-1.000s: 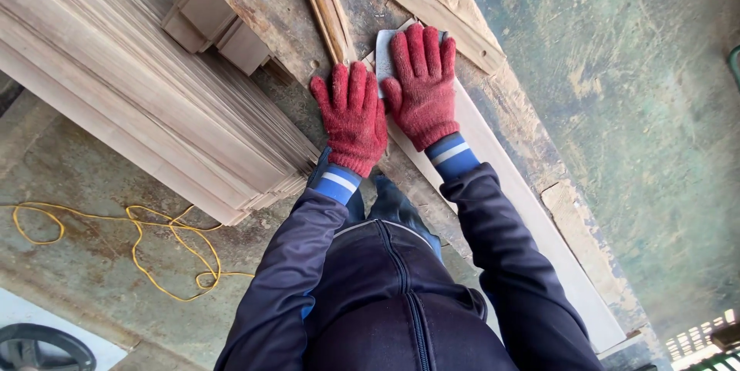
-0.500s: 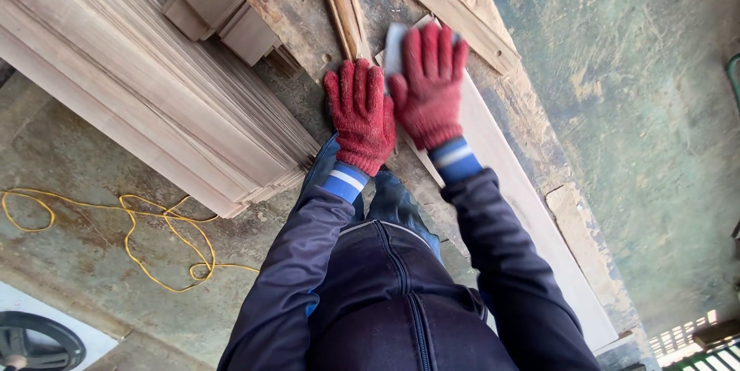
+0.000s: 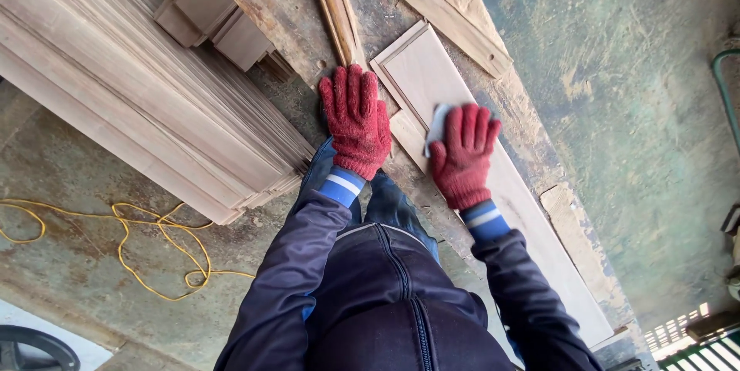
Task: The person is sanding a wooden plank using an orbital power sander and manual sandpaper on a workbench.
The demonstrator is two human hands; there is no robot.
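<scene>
Gloved hands on board, frame centre.
Right hand (image 3: 463, 157) flat, pressing pad (image 3: 437, 126) onto board (image 3: 420, 70); left hand (image 3: 354, 120) flat, gripping nothing, beside board edge.

Both hands, gloved in red, lie palm-down with fingers spread: left hand (image 3: 355, 120) forward, right hand (image 3: 463, 155) nearer the body.

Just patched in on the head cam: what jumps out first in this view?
Two red knit gloves at centre: the left hand lies flat on the rough workbench, the right hand presses a pale sanding pad onto a long light wooden plank. A big stack of pale boards fills the upper left, and a yellow cord loops on the floor below it.
</scene>
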